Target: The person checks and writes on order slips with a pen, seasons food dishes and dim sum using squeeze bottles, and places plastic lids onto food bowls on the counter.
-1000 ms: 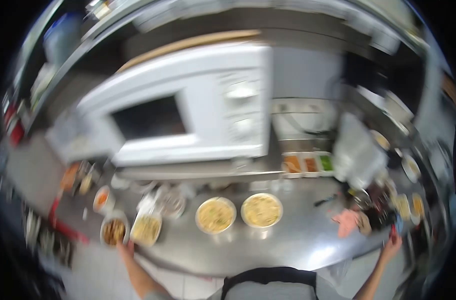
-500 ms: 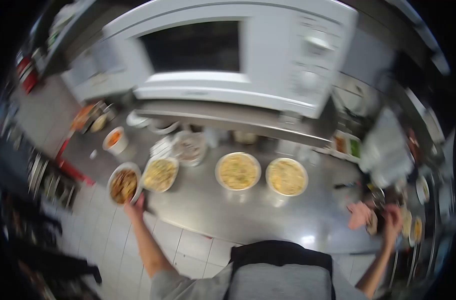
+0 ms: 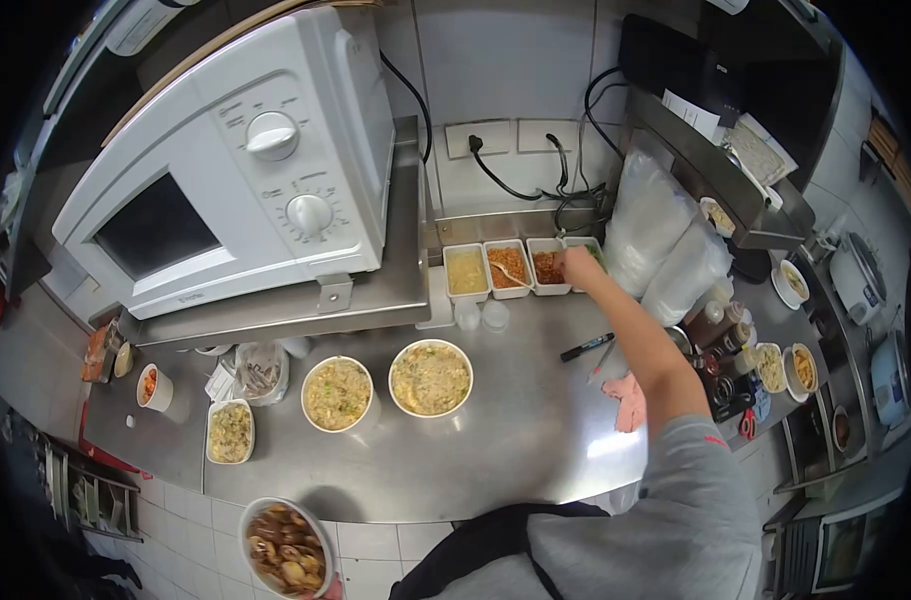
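Note:
My left hand [image 3: 333,588] grips a white bowl [image 3: 288,548] of brown, glossy food at the bottom edge; only a bit of the hand shows beside the rim. At the back of the counter, my right hand [image 3: 579,266] reaches into the rightmost small tub [image 3: 591,246], which holds chopped greens. Its fingers look bunched together, and whatever is between them is hidden. Left of it stand a tub of dark red flakes [image 3: 549,268], a tub of orange-brown bits with a spoon [image 3: 507,268], and a tub of pale yellow sauce [image 3: 466,272].
Two round bowls of fried rice, the left bowl [image 3: 338,394] and the right bowl [image 3: 431,378], stand mid-counter beside a rice tray [image 3: 231,432]. A microwave [image 3: 246,150] overhangs the left. Clear bags [image 3: 651,225], a marker [image 3: 587,347], a pink cloth [image 3: 628,402] and sauce bottles [image 3: 721,335] lie right.
My right hand has gone from the right end of the counter to the tubs at the back. The bowl in my left hand has come nearer my body. My view has turned right.

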Action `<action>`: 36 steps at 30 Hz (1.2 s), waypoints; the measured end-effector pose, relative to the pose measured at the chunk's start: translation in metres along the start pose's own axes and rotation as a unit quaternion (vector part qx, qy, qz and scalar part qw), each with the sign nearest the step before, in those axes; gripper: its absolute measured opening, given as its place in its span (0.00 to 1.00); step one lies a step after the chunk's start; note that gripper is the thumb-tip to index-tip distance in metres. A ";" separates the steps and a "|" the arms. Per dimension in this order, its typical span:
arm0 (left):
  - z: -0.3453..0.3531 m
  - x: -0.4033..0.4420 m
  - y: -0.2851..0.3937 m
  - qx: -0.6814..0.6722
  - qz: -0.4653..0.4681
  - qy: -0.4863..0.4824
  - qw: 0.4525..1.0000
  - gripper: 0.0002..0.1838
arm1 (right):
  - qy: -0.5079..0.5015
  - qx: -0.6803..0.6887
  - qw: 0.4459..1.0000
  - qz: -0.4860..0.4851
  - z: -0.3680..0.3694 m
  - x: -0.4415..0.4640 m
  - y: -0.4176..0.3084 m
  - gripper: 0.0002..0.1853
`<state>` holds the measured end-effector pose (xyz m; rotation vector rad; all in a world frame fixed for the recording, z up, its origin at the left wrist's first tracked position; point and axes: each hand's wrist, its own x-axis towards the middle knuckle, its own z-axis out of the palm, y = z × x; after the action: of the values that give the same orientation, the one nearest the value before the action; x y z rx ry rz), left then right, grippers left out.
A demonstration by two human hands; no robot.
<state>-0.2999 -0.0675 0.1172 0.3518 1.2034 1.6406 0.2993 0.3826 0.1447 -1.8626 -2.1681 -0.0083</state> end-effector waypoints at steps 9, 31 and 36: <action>0.127 -0.056 -0.125 0.083 -0.187 -0.036 0.978 0.31 | -0.051 -0.054 0.997 0.027 0.026 0.038 -0.007 0.12; 0.284 0.041 -0.158 0.261 -0.278 -0.362 0.851 0.35 | 0.038 0.088 0.995 0.024 -0.017 -0.016 0.049 0.06; 0.276 0.055 -0.154 0.301 -0.198 -0.324 0.875 0.26 | -0.161 0.402 0.901 0.032 -0.022 -0.101 -0.051 0.09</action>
<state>-0.0416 0.1215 0.0977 0.8992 1.1272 0.6610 0.2670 0.2722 0.1530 -1.4839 -1.8353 1.0997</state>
